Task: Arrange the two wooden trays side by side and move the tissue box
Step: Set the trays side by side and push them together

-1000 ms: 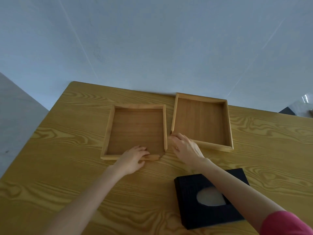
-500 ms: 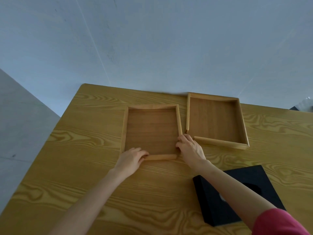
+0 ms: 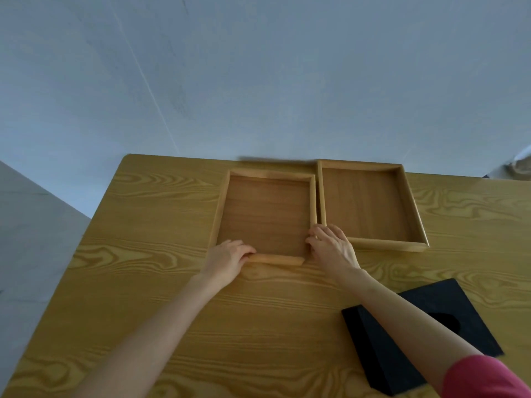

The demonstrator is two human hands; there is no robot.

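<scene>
Two shallow wooden trays lie side by side on the wooden table (image 3: 149,282). The left tray (image 3: 265,216) is a little smaller and sits nearer me; the right tray (image 3: 365,205) reaches the far table edge. Their long sides almost touch. My left hand (image 3: 228,261) grips the left tray's near rim at its left corner. My right hand (image 3: 332,248) holds that tray's near right corner, where it meets the right tray. The black tissue box (image 3: 370,349) lies at the near right, partly under my right forearm.
A pale grey floor lies beyond the table's far and left edges. A small pale object (image 3: 517,165) shows at the right frame edge behind the table. My red sleeve (image 3: 485,377) fills the bottom right corner.
The left tray has slid away from me and to the right, closing the gap to the right tray. The right tray's slant has straightened. My right hand shifted from the right tray's corner to the left tray's corner.
</scene>
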